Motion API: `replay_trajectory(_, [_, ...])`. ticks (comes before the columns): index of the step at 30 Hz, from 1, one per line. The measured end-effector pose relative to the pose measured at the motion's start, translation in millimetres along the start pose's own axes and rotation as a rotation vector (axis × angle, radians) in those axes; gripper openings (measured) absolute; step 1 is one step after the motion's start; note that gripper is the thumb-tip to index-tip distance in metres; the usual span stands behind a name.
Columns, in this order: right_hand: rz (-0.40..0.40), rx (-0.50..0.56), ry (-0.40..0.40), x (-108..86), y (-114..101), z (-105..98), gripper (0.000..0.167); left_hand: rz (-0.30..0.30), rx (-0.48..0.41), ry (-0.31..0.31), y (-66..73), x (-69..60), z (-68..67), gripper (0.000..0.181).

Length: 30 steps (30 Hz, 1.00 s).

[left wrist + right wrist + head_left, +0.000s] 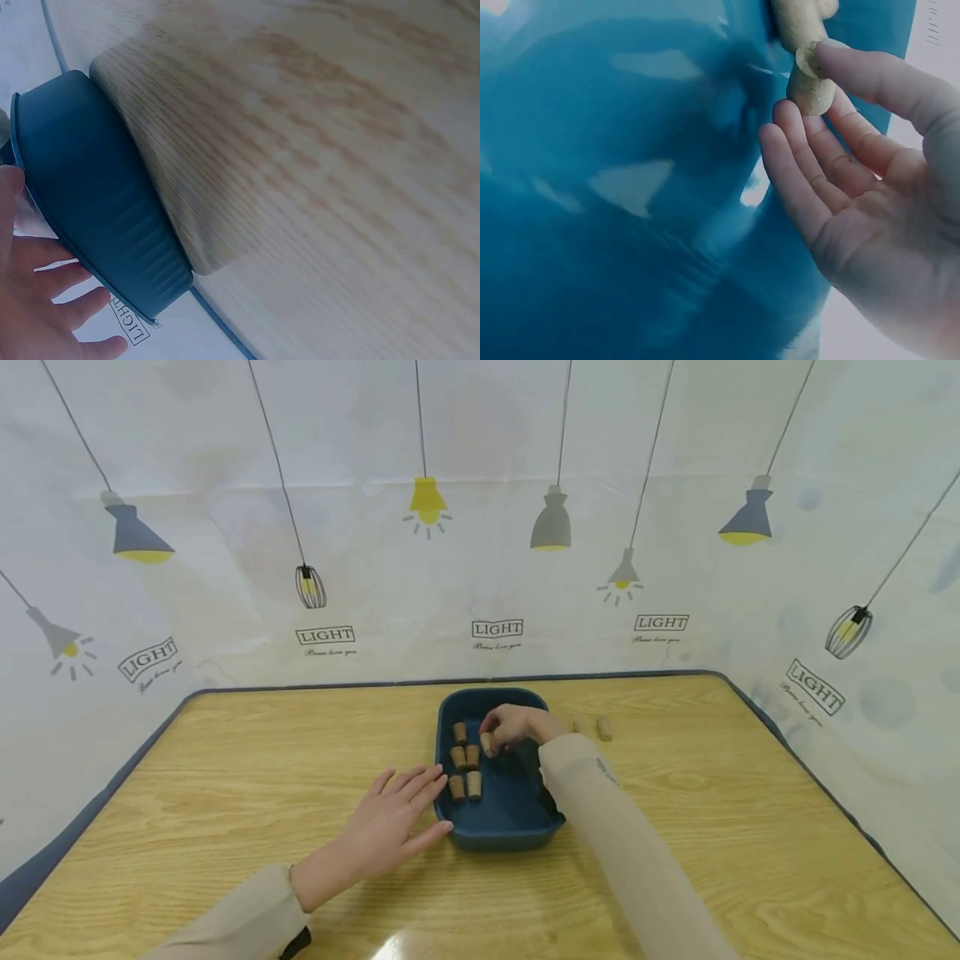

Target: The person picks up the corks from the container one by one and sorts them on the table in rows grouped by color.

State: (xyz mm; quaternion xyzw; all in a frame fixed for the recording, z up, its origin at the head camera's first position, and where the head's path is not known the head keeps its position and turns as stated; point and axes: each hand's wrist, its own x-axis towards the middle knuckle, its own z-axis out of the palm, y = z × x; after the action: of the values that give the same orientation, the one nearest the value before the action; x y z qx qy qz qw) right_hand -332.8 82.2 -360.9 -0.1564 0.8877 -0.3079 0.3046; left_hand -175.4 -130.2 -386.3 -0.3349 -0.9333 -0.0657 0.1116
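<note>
Right hand [516, 727] pinches a pale cork [487, 744] inside the blue tray [495, 843]

Closest in, the left hand [390, 825] has its grip wide, fingers spread, tips right at the tray's left rim! Inside, the nearest pair: one brown cork [457, 788], one light cork [474, 786], side by side. Just past them, two brown corks [458, 757] in the middle row. And here's the right hand, grip narrow, thumb and fingers on that pale cork; whether it touches the tray floor, I can't tell. A lone brown cork [460, 732] sits beyond, two loose corks [604, 728] on the wooden counter [300, 735] off right, then the lamp-print wall [480, 585]
</note>
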Motion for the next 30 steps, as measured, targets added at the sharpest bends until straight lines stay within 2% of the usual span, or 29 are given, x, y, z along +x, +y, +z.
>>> replay_trajectory(8, [-0.037, -0.092, 0.016, -6.3, -12.9, -26.1, 0.043, 0.006, 0.007, 0.013, -0.6, 0.0, 1.4, 0.063])
replay_trajectory(14, [-0.084, -0.126, -0.020, -7.3, -16.0, -41.7, 0.044, 0.001, 0.007, 0.002, 0.1, -0.3, 0.2, 0.063])
replay_trajectory(18, [-0.122, -0.168, -0.020, -15.4, -19.7, -48.7, 0.045, -0.007, 0.001, -0.010, 1.0, -0.4, -0.5, 0.063])
replay_trajectory(19, [-0.106, -0.181, -0.004, -24.6, -26.8, -48.5, 0.045, -0.009, 0.001, -0.010, 1.1, -0.5, -0.6, 0.063])
replay_trajectory(22, [-0.141, -0.218, 0.017, -31.4, -28.9, -51.5, 0.045, -0.011, -0.001, -0.007, 1.1, -0.7, -0.9, 0.063])
replay_trajectory(30, [-0.219, -0.333, 0.063, -45.8, -22.8, -56.8, 0.044, -0.005, 0.005, -0.002, 0.8, -0.5, -0.1, 0.063])
